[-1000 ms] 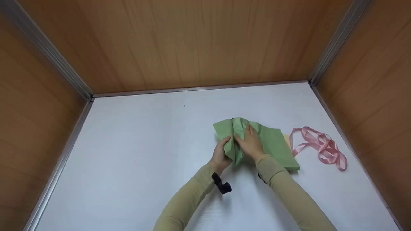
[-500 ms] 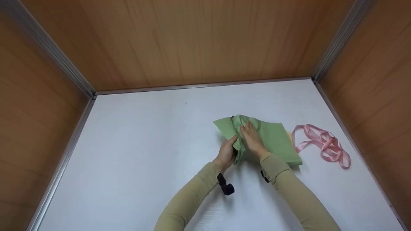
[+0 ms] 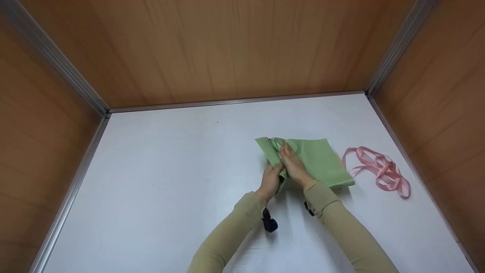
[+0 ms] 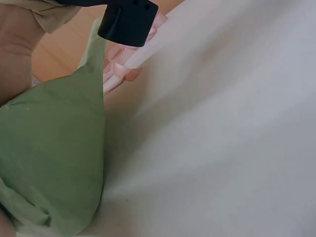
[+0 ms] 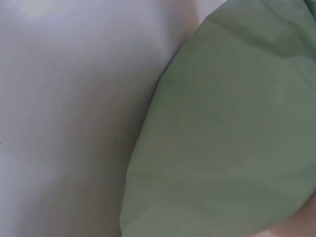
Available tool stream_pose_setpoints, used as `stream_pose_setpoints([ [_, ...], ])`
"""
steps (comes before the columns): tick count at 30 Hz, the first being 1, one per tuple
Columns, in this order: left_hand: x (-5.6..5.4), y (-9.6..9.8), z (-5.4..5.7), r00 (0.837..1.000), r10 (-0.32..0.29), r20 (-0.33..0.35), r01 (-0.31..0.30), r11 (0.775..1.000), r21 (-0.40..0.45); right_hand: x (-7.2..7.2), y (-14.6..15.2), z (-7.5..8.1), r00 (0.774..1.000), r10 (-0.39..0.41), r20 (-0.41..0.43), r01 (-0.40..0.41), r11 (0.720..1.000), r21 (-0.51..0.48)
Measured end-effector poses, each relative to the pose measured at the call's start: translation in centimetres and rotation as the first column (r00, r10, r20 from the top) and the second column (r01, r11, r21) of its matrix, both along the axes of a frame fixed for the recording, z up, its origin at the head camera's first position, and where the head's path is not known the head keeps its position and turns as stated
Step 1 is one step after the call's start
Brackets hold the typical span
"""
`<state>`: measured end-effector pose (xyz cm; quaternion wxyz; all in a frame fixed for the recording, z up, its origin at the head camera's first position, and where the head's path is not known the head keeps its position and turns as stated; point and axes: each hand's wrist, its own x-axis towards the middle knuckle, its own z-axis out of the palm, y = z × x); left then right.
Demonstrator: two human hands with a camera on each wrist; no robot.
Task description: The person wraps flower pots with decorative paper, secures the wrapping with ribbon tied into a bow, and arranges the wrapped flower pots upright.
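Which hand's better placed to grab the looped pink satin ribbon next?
Probably the right hand: it's nearer the ribbon, while the left hand grips the creased green sheet farther away.

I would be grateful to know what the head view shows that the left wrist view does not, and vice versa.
Only the head view shows the left sleeve and the black device at its cuff.
Only the left wrist view shows the blocky end of the second black device, by the right sleeve.
Both show the green sheet, pink ribbon, white tabletop, wood paneling and right sleeve.
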<state>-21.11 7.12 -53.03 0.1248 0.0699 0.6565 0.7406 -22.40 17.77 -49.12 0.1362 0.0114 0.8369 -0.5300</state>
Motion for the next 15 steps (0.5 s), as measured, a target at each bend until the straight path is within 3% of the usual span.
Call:
stream_pose_setpoints([
  [6,-0.14,0.12,0.14,0.999,0.020,-0.045,-0.023,0.997,-0.076,-0.04,0.20,0.02,1.000,0.001,0.003,-0.001,0.999,-0.051],
  [11,-0.21,-0.03,-0.09,0.985,-0.013,-0.171,-0.026,0.974,-0.224,0.09,0.52,0.57,0.994,0.005,0.106,0.018,0.977,-0.214],
  [15,0.04,0.27,-0.45,0.968,0.011,-0.250,-0.086,0.953,-0.289,0.03,0.69,0.46,0.989,0.020,0.150,0.028,0.951,-0.308],
])
